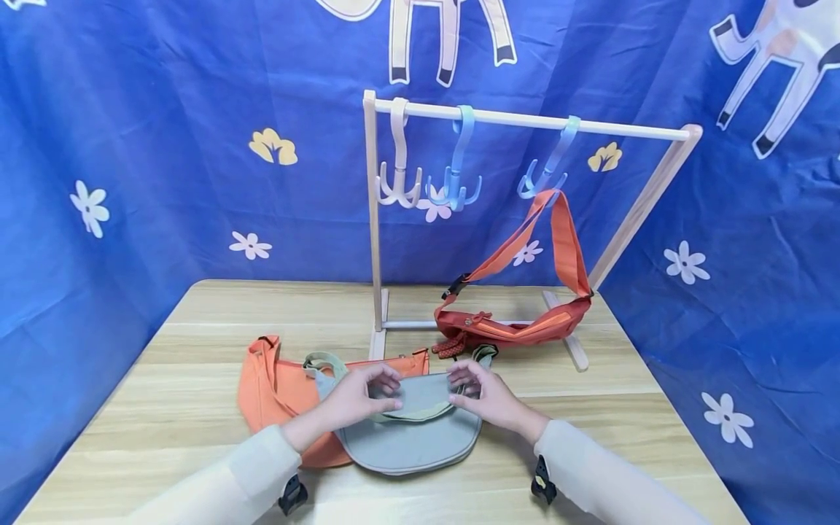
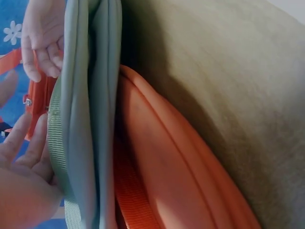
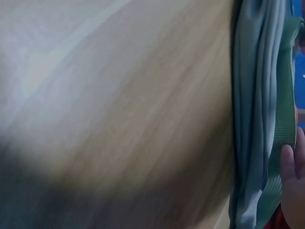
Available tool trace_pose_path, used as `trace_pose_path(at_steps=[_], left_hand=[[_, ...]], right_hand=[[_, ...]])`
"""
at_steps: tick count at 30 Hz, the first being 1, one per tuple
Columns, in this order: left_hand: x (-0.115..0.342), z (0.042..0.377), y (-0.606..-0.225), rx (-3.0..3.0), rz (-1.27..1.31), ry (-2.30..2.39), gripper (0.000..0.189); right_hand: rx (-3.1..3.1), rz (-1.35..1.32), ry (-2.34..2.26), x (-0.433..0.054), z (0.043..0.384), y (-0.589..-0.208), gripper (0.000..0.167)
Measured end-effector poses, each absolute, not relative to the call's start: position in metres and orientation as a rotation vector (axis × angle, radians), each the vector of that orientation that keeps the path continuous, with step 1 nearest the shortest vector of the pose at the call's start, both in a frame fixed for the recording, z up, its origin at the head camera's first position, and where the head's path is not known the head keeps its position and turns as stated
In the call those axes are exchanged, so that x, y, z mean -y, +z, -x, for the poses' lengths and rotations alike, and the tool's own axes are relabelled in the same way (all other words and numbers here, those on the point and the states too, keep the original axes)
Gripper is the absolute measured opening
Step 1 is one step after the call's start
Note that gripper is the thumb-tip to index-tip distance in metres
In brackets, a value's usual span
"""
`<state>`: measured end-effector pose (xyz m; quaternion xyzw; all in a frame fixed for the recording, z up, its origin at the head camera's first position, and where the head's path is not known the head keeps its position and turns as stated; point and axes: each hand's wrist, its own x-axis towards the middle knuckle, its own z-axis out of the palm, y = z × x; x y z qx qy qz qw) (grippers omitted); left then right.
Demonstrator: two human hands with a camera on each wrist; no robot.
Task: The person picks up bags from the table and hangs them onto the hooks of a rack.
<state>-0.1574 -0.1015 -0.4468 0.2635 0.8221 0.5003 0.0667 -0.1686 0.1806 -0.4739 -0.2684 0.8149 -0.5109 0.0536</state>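
A grey-blue shoulder bag [image 1: 413,441] with a green webbing strap [image 1: 420,417] lies on the table, partly over an orange bag [image 1: 275,386]. My left hand [image 1: 361,397] is above the grey-blue bag's left part, fingers loosely bent and nothing between them. Close to the green strap [image 2: 56,136], the left fingers are spread in the left wrist view. Over the bag's right part hovers my right hand [image 1: 485,394], relaxed and facing the left one. Its fingertips are right beside the strap [image 3: 285,105] in the right wrist view.
Behind the bags stands a rack [image 1: 525,120] with a white hook hanger [image 1: 399,157] and two blue hook hangers [image 1: 456,164]. A red bag [image 1: 518,328] hangs by its orange strap from the right blue hanger [image 1: 547,164]. A blue curtain [image 1: 164,146] surrounds the wooden table [image 1: 151,408].
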Motion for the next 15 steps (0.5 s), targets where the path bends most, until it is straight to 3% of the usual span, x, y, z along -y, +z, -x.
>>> trace_pose_path(at_steps=[7,15], left_hand=[[0.106,0.159,-0.451,-2.417,-0.915,1.402,0.049],[0.11,0.166,-0.459,-2.364,-0.944,1.395,0.046]], right_hand=[[-2.498,0.932,-1.346,-0.182,0.174,-0.478,0.056],[-2.535,1.05,-1.132,-0.177,0.178,-0.472,0.06]])
